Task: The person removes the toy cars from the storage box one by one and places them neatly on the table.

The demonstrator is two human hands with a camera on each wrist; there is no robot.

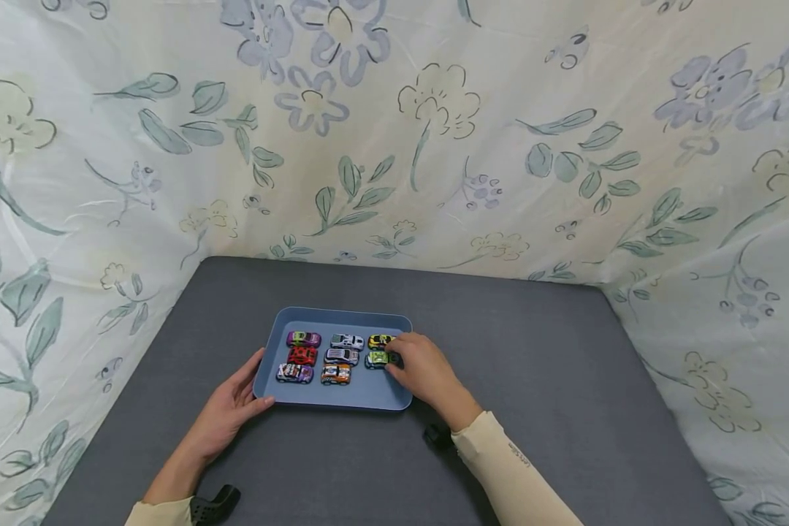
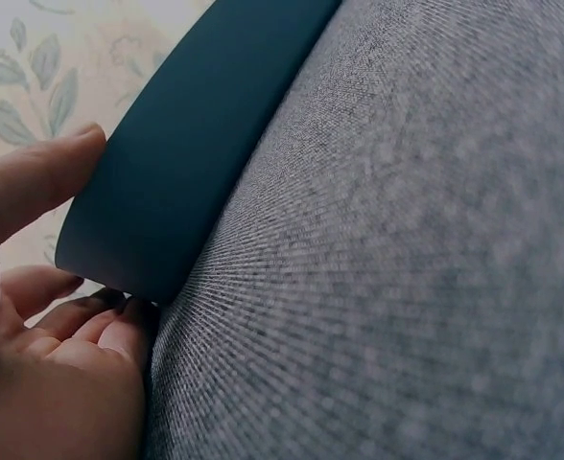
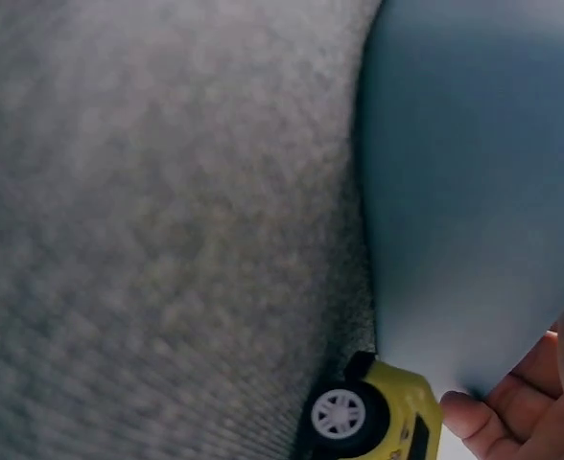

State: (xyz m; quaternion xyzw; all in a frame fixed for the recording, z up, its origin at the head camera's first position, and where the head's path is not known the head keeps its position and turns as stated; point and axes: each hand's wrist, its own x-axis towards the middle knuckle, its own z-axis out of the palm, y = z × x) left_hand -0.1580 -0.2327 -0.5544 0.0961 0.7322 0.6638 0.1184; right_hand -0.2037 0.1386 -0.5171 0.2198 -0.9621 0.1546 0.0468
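The blue tray [image 1: 368, 394] carries several small toy cars in short columns. Its left front corner is gripped by my left hand [image 1: 226, 409]; in the left wrist view the thumb [image 2: 71, 158] lies against the tray wall [image 2: 167, 163] and the fingers curl at its lower edge. Over the right rim, my right hand [image 1: 430, 369] pinches the dark end of a green toy car [image 1: 376, 359] between thumb and fingers. A yellow toy car [image 1: 380, 341] is just behind it. In the right wrist view, a yellow-green car [image 3: 397, 412] shows by the tray's outer wall [image 3: 474, 192], near the fingers [image 3: 469, 417].
Purple [image 1: 304, 339], red [image 1: 302, 356], silver [image 1: 342, 356] and orange [image 1: 336, 375] cars are among those in the tray. Grey cloth covers the table [image 1: 513, 351]. Floral sheets [image 1: 394, 146] hang behind and at both sides.
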